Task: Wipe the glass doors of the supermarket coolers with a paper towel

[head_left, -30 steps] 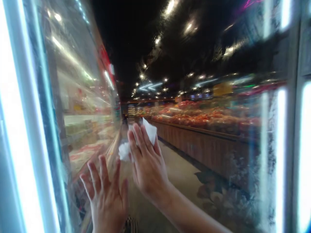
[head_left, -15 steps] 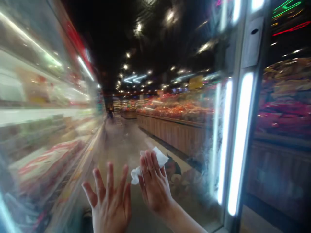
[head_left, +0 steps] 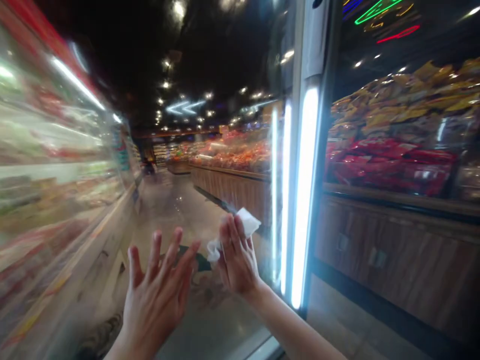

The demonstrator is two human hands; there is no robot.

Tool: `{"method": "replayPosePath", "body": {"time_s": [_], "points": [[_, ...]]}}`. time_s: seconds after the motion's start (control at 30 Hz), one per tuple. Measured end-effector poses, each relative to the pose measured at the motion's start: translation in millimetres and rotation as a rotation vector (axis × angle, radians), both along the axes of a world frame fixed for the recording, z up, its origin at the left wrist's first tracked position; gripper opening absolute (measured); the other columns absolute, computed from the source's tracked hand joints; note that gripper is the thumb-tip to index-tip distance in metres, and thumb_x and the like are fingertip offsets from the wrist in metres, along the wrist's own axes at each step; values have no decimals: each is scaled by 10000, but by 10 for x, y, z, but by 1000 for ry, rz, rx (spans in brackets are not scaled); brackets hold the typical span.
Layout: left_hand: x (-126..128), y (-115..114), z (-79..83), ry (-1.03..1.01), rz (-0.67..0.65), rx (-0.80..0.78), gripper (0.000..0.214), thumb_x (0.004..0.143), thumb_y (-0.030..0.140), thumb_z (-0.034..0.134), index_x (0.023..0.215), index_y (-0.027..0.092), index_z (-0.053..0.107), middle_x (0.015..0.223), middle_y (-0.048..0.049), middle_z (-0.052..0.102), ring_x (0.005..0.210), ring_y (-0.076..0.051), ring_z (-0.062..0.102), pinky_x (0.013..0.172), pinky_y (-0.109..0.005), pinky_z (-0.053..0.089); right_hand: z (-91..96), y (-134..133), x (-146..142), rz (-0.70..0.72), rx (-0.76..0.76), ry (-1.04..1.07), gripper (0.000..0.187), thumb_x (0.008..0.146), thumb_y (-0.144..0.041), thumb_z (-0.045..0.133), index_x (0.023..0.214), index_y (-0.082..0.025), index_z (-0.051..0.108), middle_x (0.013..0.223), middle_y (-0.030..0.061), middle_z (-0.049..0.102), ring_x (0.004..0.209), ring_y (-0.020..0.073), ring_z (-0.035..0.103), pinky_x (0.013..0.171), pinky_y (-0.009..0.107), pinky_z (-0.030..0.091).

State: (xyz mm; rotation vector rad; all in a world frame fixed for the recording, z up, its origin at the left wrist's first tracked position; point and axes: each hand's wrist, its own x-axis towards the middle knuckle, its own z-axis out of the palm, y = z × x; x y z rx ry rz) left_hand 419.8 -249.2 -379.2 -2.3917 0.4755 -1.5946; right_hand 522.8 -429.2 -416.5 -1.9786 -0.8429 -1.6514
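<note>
My right hand presses a crumpled white tissue flat against a glass freezer door, fingers together over it. My left hand is raised just left of it, fingers stretched out and apart, holding nothing, close to the same glass. The glass reflects a store aisle and ceiling lights. A lit white door frame runs vertically just right of my right hand.
Chilled shelves with packaged goods run along the left. To the right of the frame are stacked red and yellow snack bags over a wooden counter. A tiled floor shows at the bottom right.
The view has swung to the right, so the lit frame moved from the far right toward the middle. My right hand with the tissue slid down and rightward. My left hand tilted off the glass.
</note>
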Motion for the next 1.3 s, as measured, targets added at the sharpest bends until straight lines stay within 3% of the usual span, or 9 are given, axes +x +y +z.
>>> {"method": "replayPosePath", "body": {"time_s": [0.13,0.27,0.33,0.53,0.7,0.9,0.97,1.13,1.3], "points": [[205,-286,296,-10,20,75,764,929,347,636,1606,337,284,1695,-9,239,1610,-236,7,1319,-533,-53,255,-160,112,-5,155,73,831,1003,-170,399,1652,-221,-118,1717,135,156,1591,300,89,1211,615,365],[268,-359,162,28,-17,155,714,930,371,635,1584,328,351,1676,-10,299,1612,-238,58,1324,-524,-31,-149,-292,147,5,115,65,799,988,-140,402,1666,-202,-16,1719,108,164,1592,268,87,1207,572,397],[296,-398,156,35,-30,213,701,928,382,639,1574,328,373,1675,-9,309,1611,-249,80,1323,-535,-18,-189,-385,200,8,113,51,783,998,-153,402,1666,-204,-3,1727,100,140,1595,261,83,1214,561,388],[429,-616,367,-8,23,288,711,934,373,626,1585,285,354,1706,-62,234,1610,-306,45,1303,-595,-33,285,-541,346,27,244,97,780,1045,-190,369,1650,-244,-120,1740,108,66,1608,271,33,1254,601,276],[298,-462,201,45,1,324,647,945,356,616,1555,285,413,1689,-35,292,1609,-259,112,1324,-528,31,-116,-427,221,45,192,101,755,1032,-162,388,1663,-195,-25,1739,85,40,1612,247,23,1267,560,269],[230,-439,206,27,4,267,654,947,366,625,1558,285,406,1687,-33,278,1610,-247,74,1326,-506,25,258,-407,270,16,334,108,746,1051,-203,354,1660,-240,-75,1743,109,55,1611,294,39,1258,635,227],[199,-396,124,30,16,244,639,953,344,610,1557,287,406,1685,-20,274,1611,-235,72,1326,-506,6,182,-270,202,10,368,125,735,1049,-201,348,1664,-216,-53,1742,119,56,1611,294,42,1261,630,224],[12,-104,-148,54,47,228,624,958,320,599,1551,301,408,1687,15,255,1608,-204,111,1330,-496,18,-334,128,-91,34,253,159,764,1022,-192,393,1665,-175,-20,1732,147,81,1611,302,27,1241,638,259],[-163,173,-161,-17,129,105,680,949,348,617,1573,352,349,1724,31,108,1616,-255,23,1315,-549,-29,-148,304,-200,91,338,189,748,1038,-210,363,1663,-198,-49,1733,160,43,1603,357,55,1221,699,230]]}}
